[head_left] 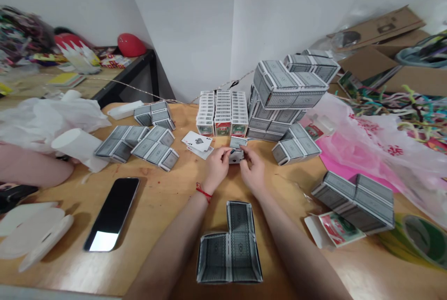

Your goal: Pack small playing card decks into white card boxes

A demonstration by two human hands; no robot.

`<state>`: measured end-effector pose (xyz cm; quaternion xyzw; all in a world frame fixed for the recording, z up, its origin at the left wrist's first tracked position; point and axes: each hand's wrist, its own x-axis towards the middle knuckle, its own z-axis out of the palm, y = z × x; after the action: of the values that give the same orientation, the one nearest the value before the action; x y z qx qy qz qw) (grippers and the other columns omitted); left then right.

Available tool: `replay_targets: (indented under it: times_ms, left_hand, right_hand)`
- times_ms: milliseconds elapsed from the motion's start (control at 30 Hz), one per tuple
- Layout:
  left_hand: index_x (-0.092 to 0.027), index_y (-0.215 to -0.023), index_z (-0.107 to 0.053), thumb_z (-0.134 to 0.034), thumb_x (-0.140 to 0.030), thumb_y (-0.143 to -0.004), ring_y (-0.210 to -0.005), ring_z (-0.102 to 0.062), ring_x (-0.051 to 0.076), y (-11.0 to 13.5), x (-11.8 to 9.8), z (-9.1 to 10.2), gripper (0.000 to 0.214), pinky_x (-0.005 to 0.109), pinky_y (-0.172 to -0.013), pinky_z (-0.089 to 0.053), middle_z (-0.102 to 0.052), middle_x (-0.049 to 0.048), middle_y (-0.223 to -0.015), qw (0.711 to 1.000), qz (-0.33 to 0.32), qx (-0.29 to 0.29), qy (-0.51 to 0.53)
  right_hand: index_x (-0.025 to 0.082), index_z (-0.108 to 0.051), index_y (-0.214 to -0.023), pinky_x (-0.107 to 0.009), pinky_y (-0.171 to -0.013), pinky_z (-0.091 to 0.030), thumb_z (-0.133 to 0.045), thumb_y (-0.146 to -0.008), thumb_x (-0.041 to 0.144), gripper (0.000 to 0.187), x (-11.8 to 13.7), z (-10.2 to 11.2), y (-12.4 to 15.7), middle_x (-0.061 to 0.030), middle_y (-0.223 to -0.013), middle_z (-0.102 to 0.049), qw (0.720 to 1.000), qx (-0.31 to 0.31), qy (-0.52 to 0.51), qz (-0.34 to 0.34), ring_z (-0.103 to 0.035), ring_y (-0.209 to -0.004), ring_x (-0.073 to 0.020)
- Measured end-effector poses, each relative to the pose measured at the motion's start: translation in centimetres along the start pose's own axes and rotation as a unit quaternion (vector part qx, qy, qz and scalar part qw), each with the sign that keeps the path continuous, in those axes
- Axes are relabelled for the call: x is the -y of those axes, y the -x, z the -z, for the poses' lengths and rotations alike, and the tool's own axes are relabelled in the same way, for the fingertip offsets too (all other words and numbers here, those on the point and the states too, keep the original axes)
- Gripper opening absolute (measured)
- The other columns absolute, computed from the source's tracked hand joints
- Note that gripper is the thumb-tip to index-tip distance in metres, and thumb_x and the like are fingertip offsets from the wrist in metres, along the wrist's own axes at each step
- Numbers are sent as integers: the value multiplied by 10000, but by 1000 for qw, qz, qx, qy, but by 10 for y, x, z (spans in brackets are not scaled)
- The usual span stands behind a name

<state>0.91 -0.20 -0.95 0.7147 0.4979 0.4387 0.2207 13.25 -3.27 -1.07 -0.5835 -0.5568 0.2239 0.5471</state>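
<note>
My left hand [217, 166], with a red string bracelet at the wrist, pinches one side of a small playing card piece [235, 157]. On its other side my right hand [252, 168] grips the same piece with closed fingers. Just beyond the fingertips stands another grey-backed card piece [239, 141]. Loose playing cards [198, 142], an ace of spades on top, lie left of my hands. Between my forearms sits an L-shaped block of folded playing cards [240, 239]. How the piece in my fingers is folded is partly hidden.
Card boxes [222, 114] stand in rows at the back, beside a tall stack of card blocks [279, 90]. More blocks [155, 146] are at left, near a phone [112, 214]. At right lie an opened card box [337, 229] and a tape roll [415, 239].
</note>
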Motion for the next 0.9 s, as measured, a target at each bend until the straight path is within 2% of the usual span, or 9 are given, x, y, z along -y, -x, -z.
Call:
replay_targets:
  times_ms: [167,367,500,700,900]
  left_hand:
    - [-181,-882,-602,-458,-211,-827,-799,-594,148,1,-1,-2,157,268,-718,-460,-652,47,-855,1000,-10,2,-6]
    - [-182,-883,-599,-461,-214,-826,-813,-594,153,2,0,-3,153,277,-730,-459,-653,52,-874,1000,-13,7,-5]
    - [-187,-887,-595,-463,-217,-826,-821,-595,152,2,0,-3,149,276,-735,-459,-653,48,-880,1000,-7,7,-4]
    - [-187,-875,-589,-469,-192,-817,-805,-596,148,1,3,-4,134,269,-723,-458,-654,35,-848,1000,4,-4,-5]
    - [-185,-871,-588,-466,-194,-817,-797,-592,150,1,3,-4,133,268,-717,-451,-653,35,-851,1000,4,-6,-17]
  right_hand:
    - [176,-619,-950,-289,-727,-460,-487,-774,300,253,3,-2,-3,-65,-903,-660,999,-13,5,-37,-595,-777,-161]
    - [172,-641,-805,-261,-627,-456,-514,-754,338,215,0,-1,-4,-41,-747,-670,997,-21,-4,-70,-593,-651,-149]
    - [169,-654,-801,-264,-628,-460,-525,-738,337,221,0,-1,-2,-47,-757,-681,997,-22,-10,-71,-602,-660,-155]
    - [179,-660,-866,-272,-657,-475,-494,-747,334,256,-1,-2,-1,-52,-834,-696,996,14,-26,-84,-628,-710,-170]
    - [169,-658,-888,-248,-617,-463,-484,-726,313,278,-2,-3,-1,-43,-778,-696,995,25,-15,-92,-615,-673,-158]
